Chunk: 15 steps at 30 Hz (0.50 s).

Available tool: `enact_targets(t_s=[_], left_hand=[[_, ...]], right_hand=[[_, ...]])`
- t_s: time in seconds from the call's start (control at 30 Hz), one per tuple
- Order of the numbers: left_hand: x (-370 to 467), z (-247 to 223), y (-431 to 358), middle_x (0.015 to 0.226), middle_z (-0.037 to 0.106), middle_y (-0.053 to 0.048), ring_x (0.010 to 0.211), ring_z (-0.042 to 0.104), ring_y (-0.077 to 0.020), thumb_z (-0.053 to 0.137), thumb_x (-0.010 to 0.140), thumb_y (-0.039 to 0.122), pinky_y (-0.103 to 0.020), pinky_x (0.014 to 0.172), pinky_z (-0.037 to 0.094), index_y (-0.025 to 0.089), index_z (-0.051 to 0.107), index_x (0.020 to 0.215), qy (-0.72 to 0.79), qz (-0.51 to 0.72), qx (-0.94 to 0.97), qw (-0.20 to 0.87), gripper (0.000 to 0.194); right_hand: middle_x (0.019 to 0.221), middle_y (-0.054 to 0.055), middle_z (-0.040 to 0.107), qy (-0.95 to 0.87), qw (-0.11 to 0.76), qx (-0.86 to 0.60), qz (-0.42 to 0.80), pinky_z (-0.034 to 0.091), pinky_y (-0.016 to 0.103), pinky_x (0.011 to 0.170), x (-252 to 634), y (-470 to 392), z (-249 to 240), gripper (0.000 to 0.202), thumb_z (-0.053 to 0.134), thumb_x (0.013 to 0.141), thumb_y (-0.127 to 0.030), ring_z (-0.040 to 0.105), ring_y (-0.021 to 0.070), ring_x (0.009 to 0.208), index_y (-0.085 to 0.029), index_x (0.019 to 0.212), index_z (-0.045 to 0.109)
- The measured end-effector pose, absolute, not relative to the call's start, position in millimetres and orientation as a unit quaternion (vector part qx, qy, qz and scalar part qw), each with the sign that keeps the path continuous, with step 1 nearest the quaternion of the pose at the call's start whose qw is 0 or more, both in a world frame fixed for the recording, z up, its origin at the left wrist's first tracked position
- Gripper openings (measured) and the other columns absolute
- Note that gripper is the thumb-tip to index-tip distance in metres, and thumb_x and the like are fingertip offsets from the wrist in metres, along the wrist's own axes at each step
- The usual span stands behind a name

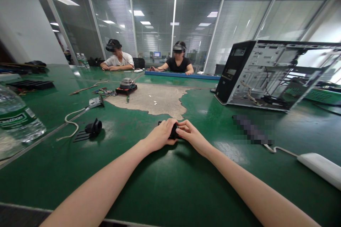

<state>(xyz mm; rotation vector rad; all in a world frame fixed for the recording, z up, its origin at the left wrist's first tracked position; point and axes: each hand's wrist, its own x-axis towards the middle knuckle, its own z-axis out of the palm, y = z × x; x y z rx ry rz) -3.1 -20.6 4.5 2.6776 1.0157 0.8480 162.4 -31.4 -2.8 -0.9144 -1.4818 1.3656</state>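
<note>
Both of my hands meet over the green table at the middle of the view, closed round a small black part [174, 132]. My left hand [162, 134] wraps over its left side and top. Thumb and fingers of my right hand [190, 133] grip its right side. The fingers hide most of the part, so its kind cannot be made out. To the left, a black slotted plastic piece with a round end [93, 128] lies on the table. Just beyond my hands begins a bare, worn patch [160, 101] of the tabletop.
An open computer case [234, 74] stands at right, near a blurred-out dark device [252, 129] and a white power bank [319, 166]. A water bottle [18, 117], a metal bracket with cable [96, 102] and a dark mechanism [126, 86] are at left. Two people sit opposite.
</note>
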Motion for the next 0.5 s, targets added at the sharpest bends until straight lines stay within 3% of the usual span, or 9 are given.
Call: enact_targets(t_s=[0.23,0.4,0.5], left_hand=[[-4,5,-21,0.107,0.045,-0.007,0.093,0.046,-0.0216,0.062,0.064,0.018,-0.036,0.080,0.040,0.020,0.031,0.111,0.341,0.281,0.894,0.073,0.057],[-4,4,-21,0.107,0.045,-0.006,0.092,0.046,-0.0212,0.062,0.063,0.016,-0.035,0.079,0.040,0.020,0.031,0.111,0.342,0.279,0.894,0.071,0.056],[-4,3,-20,0.107,0.045,-0.006,0.092,0.046,-0.0214,0.061,0.063,0.017,-0.035,0.079,0.040,0.020,0.031,0.111,0.343,0.282,0.893,0.073,0.056]], right_hand=[[0.084,0.001,0.057,-0.603,0.449,-0.411,0.517,0.042,0.032,0.075,160,-30,-5,0.028,0.059,0.068,-0.037,0.054,0.0142,0.079,-0.020,0.088,0.050],[0.086,0.000,0.056,-0.615,0.433,-0.373,0.543,0.043,0.032,0.073,162,-34,3,0.034,0.067,0.060,-0.029,0.055,0.0143,0.080,-0.022,0.086,0.046],[0.084,-0.001,0.056,-0.607,0.439,-0.364,0.553,0.042,0.031,0.076,162,-35,4,0.031,0.066,0.062,-0.029,0.055,0.0137,0.080,-0.022,0.085,0.045]])
